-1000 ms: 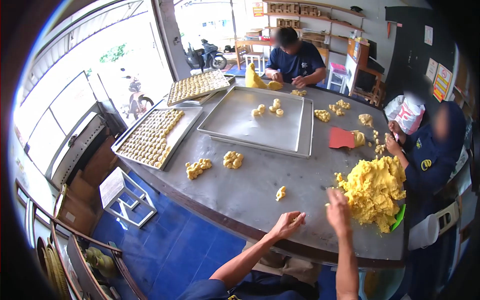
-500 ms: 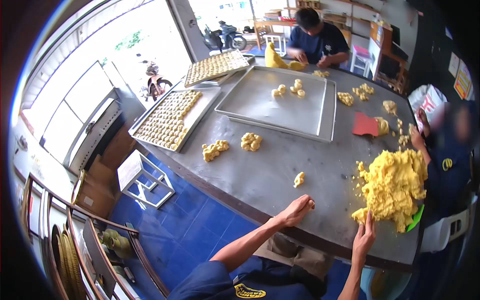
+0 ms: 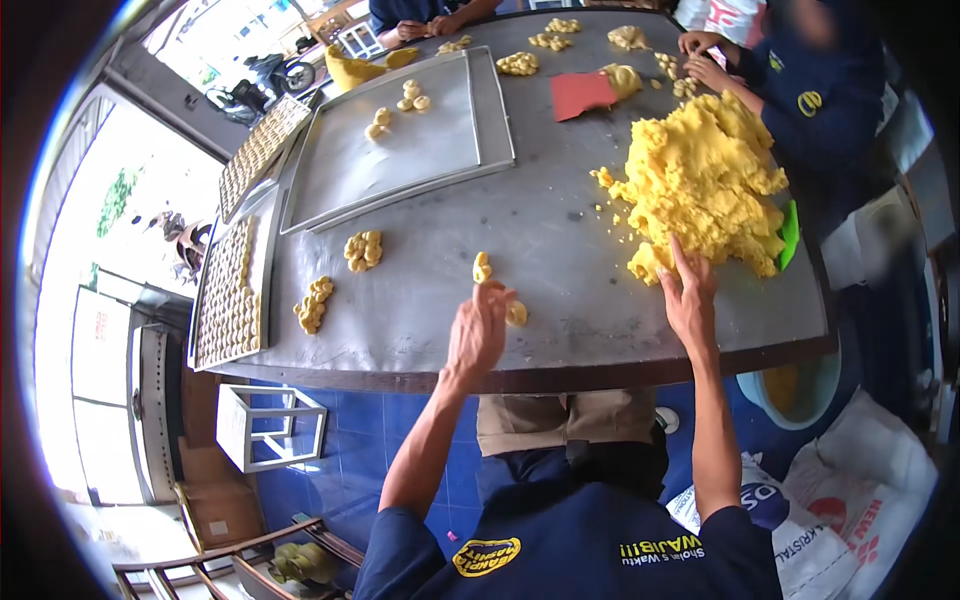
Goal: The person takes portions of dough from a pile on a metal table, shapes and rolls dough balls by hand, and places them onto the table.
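My right hand (image 3: 692, 305) is spread open, fingertips touching the low edge of a big yellow heap (image 3: 705, 175), soft, lumpy and crumbly like wet sand. My left hand (image 3: 474, 335) is half bent, and I cannot tell if it has hold of anything. A little bumpy dough lump (image 3: 482, 268) lies by its fingertips, and a round dough piece (image 3: 516, 314) sits just beside it. More to the left are two knobbly dough piles (image 3: 363, 251) and a flat, shiny metal tray (image 3: 410, 160) with some round balls (image 3: 374, 131) on it. My dark blue shirt (image 3: 560, 530) says "WAJIB!!!" in yellow, and a white sack (image 3: 800, 565) says "KRISTAL". The table (image 3: 410, 310) is smooth grey with a brown edge, above blue floor tiles (image 3: 360, 425) and a white stool (image 3: 232, 430)
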Available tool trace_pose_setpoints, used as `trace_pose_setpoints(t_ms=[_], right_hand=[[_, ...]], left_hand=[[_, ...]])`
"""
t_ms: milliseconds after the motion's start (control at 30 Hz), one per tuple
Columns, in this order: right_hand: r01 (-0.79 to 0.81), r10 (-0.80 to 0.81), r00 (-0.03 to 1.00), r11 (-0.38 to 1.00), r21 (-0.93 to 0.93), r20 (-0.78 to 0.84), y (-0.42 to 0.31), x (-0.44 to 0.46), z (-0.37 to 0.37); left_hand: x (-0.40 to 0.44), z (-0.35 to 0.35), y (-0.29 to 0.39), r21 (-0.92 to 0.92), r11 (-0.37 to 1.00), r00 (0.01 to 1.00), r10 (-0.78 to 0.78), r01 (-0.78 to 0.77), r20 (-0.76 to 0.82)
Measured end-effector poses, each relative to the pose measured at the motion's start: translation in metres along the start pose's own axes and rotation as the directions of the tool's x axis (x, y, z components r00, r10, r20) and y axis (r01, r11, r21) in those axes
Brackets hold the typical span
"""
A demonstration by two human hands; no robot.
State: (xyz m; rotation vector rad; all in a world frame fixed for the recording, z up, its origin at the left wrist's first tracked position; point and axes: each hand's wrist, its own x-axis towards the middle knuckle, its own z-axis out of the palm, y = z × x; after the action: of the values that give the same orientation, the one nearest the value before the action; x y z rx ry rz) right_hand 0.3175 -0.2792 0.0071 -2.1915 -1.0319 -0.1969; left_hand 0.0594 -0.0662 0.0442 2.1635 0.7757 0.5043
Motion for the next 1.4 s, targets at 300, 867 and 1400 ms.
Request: trace_pose_setpoints(t_ms=[300, 867, 1400], right_hand=[[-0.226, 0.218, 0.974, 0.940, 0.257, 0.059, 0.004, 0.009, -0.008], [-0.050, 0.054, 0.998, 0.996, -0.078, 0.043, 0.003, -0.002, 0.008], [0.137, -0.105, 0.974, 0.978, -0.154, 0.202, 0.028, 0.030, 0.003]], left_hand=[[0.073, 0.051, -0.027, 0.566, 0.808, 0.930, 0.317, -0.163, -0.185], [0.064, -0.051, -0.014, -0.034, 0.994, 0.836, 0.066, -0.101, -0.544], [0.064, -0.021, -0.030, -0.144, 0.955, 0.965, -0.253, 0.260, 0.067]])
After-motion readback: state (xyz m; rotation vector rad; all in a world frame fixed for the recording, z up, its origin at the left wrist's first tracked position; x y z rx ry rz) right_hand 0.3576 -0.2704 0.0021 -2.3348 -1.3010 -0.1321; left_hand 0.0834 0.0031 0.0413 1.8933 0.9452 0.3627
